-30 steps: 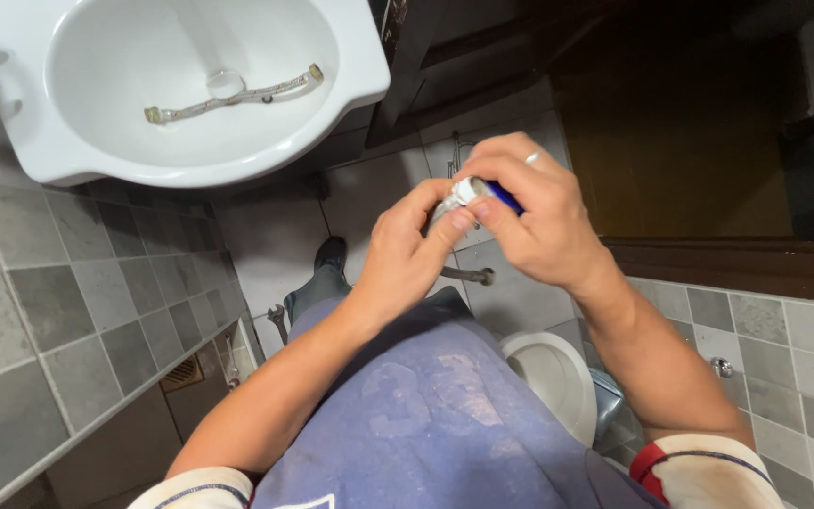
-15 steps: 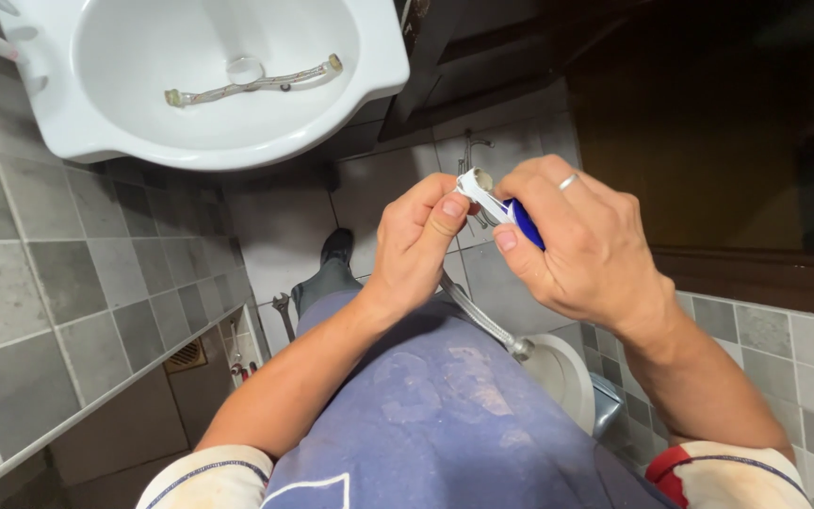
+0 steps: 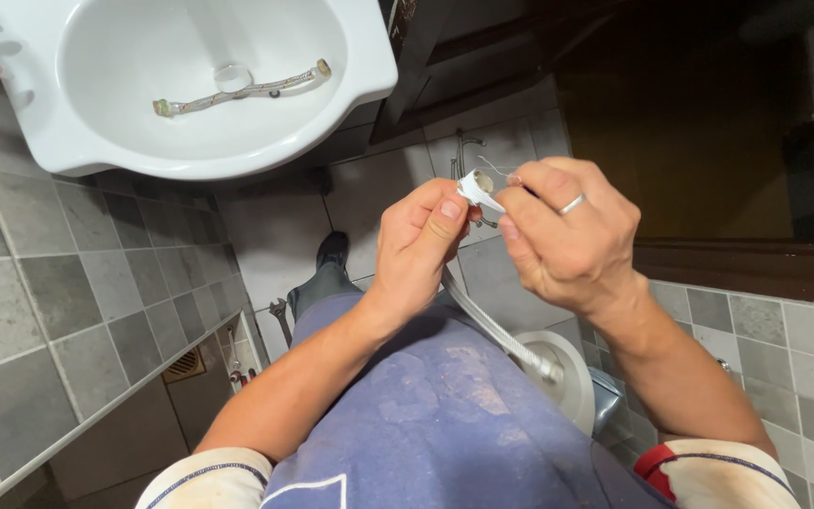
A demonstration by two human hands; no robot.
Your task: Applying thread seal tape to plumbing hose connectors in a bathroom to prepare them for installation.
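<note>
Both the left hand (image 3: 416, 250) and right hand (image 3: 572, 236) pinch a white hose (image 3: 492, 325) end, near the white sink (image 3: 190, 90) with another hose (image 3: 237, 90) inside.

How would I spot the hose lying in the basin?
Find the white ceramic washbasin at upper left. Inside, across its round drain plug, lies a short braided metal hose with fittings at both ends. Unlike the longer hose below the hands, nobody touches it.

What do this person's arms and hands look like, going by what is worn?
Both forearms are bare. The left hand has no glove and no ring in view. The right hand wears a plain silver ring. Short whitish sleeves with dark piping show stains; the right one has a red edge.
</note>
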